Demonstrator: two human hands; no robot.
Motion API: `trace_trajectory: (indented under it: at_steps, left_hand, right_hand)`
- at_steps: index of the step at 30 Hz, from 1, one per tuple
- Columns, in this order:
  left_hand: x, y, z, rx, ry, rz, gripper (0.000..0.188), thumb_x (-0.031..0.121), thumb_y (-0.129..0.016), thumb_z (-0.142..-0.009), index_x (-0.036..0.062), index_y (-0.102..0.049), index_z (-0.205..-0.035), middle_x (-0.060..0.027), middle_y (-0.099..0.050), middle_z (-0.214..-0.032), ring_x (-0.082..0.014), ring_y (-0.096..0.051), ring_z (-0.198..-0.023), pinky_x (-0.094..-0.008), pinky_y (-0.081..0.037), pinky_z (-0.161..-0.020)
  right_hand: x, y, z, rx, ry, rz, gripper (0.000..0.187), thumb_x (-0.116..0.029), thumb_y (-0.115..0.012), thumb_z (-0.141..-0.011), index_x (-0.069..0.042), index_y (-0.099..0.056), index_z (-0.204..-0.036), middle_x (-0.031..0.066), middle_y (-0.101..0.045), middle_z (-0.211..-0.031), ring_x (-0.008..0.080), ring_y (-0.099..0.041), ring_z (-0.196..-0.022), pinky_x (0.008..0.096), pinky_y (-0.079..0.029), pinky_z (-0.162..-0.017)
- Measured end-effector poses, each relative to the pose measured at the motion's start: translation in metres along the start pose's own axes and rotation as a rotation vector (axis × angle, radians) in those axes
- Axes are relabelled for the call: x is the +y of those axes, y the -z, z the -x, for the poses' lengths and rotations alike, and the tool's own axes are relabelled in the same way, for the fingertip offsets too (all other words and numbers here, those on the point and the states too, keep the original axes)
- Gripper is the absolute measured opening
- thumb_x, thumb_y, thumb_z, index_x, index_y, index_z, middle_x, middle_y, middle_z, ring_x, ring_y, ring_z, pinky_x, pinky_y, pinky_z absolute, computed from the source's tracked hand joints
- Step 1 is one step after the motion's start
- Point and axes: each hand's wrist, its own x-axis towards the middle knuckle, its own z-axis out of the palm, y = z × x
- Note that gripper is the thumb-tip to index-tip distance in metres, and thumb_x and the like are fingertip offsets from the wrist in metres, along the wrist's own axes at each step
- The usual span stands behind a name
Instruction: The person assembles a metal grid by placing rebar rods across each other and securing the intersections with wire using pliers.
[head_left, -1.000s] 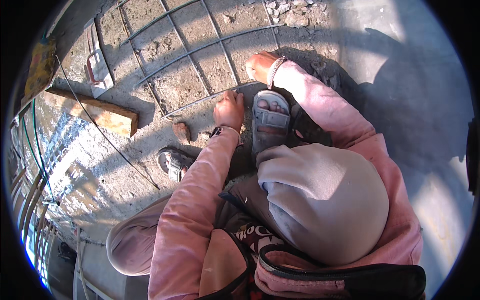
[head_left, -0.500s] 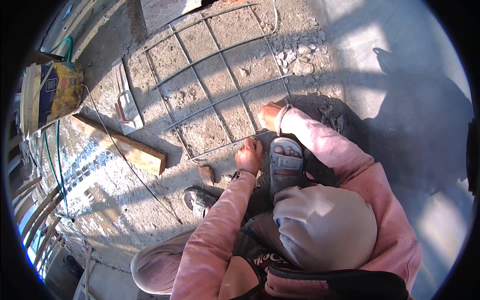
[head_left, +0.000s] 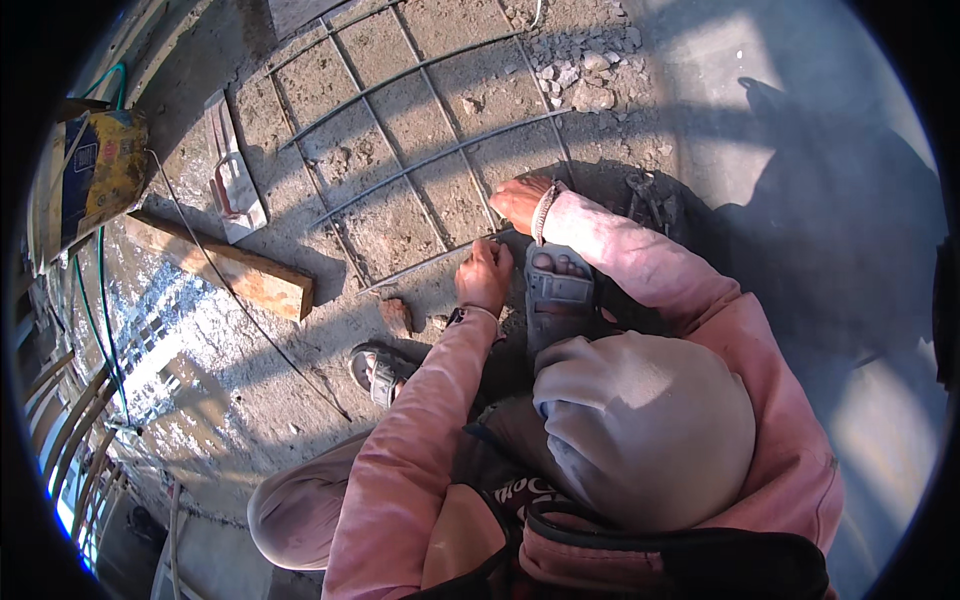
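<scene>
The right sandal (head_left: 558, 290) stands just short of the mesh. The left hand (head_left: 483, 275) is at the near bar (head_left: 425, 265), fingers curled inward; whether they grip the bar or something thin cannot be told. The right hand (head_left: 522, 203) is bent over the near right part of the mesh, fingertips hidden; its grip cannot be determined.

The mesh (head_left: 407, 172) lies on the rough ground directly beyond the hands. Handling, as judged: moderate weight; each bar stiff, the whole panel likely to flex; not fragile. Rough metal should give good friction. Take hold of bars close to crossings, clear of the projecting ends. Joint firmness is not discernible.

Left of the mesh: stone (head_left: 396, 317), timber (head_left: 260, 275), trowel (head_left: 236, 165). Beyond its right side: rubble (head_left: 590, 90).
</scene>
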Motion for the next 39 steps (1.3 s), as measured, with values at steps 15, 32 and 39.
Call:
trace_trajectory:
  at_steps: [15, 32, 39]
  left_hand:
    - [0.003, 0.004, 0.003, 0.000, 0.016, 0.027, 0.021, 0.025, -0.065, -0.081, 0.0059, -0.057, -0.080, -0.0126, -0.065, -0.069, -0.0316, -0.065, -0.066, -0.0414, -0.050, -0.062]
    - [-0.002, 0.007, 0.002, -0.030, -0.023, 0.186, 0.018, 0.024, -0.062, -0.084, 0.0080, -0.054, -0.085, -0.0188, -0.064, -0.073, -0.0387, -0.062, -0.071, -0.0469, -0.049, -0.064]
    - [-0.022, 0.019, 0.005, -0.017, -0.053, 0.224, 0.018, 0.015, -0.063, -0.081, 0.0077, -0.052, -0.093, -0.0144, -0.063, -0.080, -0.0352, -0.062, -0.074, -0.0442, -0.049, -0.065]
  right_hand:
    - [-0.007, -0.014, -0.010, -0.072, 0.045, 0.047, 0.004, -0.006, -0.059, -0.073, -0.005, -0.062, -0.074, 0.0150, -0.064, -0.078, 0.0353, -0.063, -0.081, 0.0457, -0.050, -0.070]
    - [-0.023, -0.034, 0.021, 0.435, 0.142, -0.438, 0.014, 0.005, -0.055, -0.071, -0.004, -0.048, -0.078, 0.0177, -0.053, -0.067, 0.0396, -0.054, -0.069, 0.0451, -0.040, -0.061]
    - [-0.016, -0.019, 0.021, 0.290, -0.007, -0.421, 0.013, -0.001, -0.053, -0.079, -0.012, -0.046, -0.083, 0.0140, -0.055, -0.066, 0.0382, -0.058, -0.067, 0.0448, -0.040, -0.055]
